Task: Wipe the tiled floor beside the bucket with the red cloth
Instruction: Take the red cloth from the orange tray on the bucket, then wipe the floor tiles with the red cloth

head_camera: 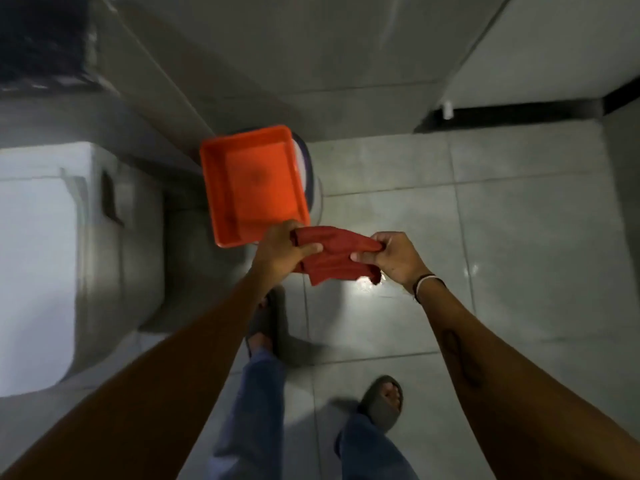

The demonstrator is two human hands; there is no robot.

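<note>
I hold the red cloth stretched between both hands, above the floor in the middle of the view. My left hand grips its left end and my right hand pinches its right end. An orange rectangular tub sits on top of a white bucket just beyond my left hand, with only the bucket's right rim showing. The grey tiled floor stretches to the right of the bucket, with a bright wet-looking glare under the cloth.
A white toilet fills the left side, close to the bucket. A grey wall rises behind, and a door edge with a dark gap runs at the upper right. My sandalled feet stand on the tiles below.
</note>
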